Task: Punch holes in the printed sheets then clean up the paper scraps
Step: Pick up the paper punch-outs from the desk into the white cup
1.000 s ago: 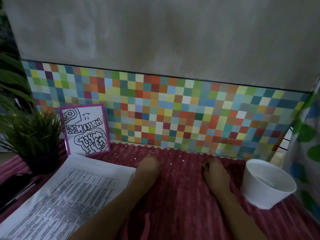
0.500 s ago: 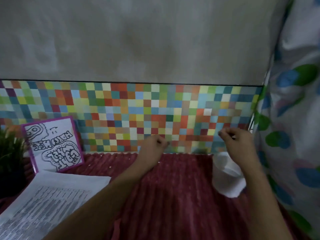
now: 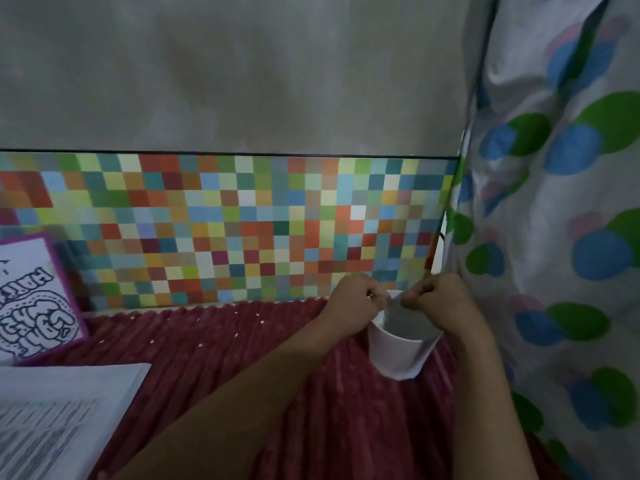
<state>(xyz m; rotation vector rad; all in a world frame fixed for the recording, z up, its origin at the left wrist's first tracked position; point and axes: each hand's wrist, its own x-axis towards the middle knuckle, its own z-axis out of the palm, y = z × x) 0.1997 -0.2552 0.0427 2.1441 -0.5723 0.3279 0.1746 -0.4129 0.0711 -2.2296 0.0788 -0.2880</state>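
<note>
Left hand [image 3: 355, 303] and right hand [image 3: 438, 299], lower right: both curled, fingertips pinched over the cup [image 3: 398, 355]; pinched contents too small to tell.

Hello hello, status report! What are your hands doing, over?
Left hand and right hand pinched shut over the white cup. Paper scraps dot the red cloth. Nothing in the way.

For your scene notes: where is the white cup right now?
The white cup stands on the red cloth, right of centre, beneath both hands, beside the spotted curtain.
</note>
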